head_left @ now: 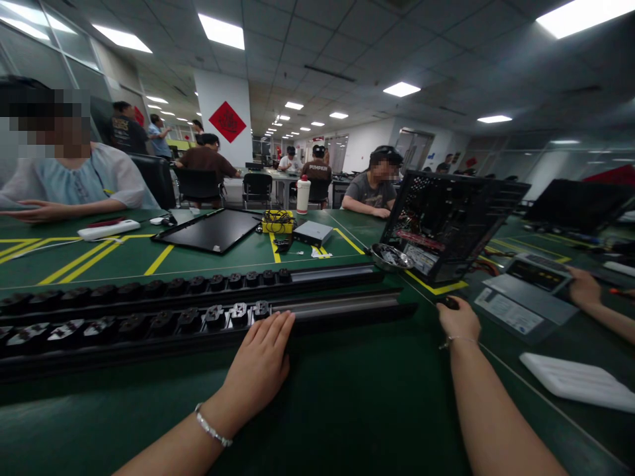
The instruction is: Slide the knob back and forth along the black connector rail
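My left hand lies with its fingers stretched out over the near black rail, just right of the last socket module set in it. Several black socket modules fill the left part of that rail, and its right part shows a bare channel. A second rail with a similar row of sockets lies parallel behind it. Off the rail's right end, my right hand is closed around a small black piece; the fingers cover most of it, so its kind does not show.
Behind the rails are a metal bowl of small parts and an open computer case. A power supply unit stands at right, beside another person's hand. White foam lies nearer. A black panel and yellow basket sit farther back.
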Available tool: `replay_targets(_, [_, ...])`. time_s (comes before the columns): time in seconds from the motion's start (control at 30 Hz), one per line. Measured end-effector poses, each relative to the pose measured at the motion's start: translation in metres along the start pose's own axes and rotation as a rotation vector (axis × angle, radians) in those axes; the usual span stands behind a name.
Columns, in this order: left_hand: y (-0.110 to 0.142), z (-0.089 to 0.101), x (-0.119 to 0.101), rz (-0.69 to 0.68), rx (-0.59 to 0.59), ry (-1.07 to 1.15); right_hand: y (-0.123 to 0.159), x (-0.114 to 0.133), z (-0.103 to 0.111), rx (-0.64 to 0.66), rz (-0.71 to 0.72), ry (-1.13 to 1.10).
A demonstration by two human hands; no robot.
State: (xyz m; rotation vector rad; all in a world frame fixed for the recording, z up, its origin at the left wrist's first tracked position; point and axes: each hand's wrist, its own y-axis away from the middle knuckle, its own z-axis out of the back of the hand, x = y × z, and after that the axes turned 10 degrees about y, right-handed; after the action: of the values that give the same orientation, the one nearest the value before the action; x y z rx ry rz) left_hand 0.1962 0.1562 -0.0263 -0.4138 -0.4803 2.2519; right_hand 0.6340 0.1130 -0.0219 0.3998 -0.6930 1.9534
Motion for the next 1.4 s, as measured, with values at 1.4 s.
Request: replay_targets(1.4, [-0.012,0.034,0.045,0.110,-0.405,-0.053,0.258,0.214,-0.012,0.373,1.176,-0.292])
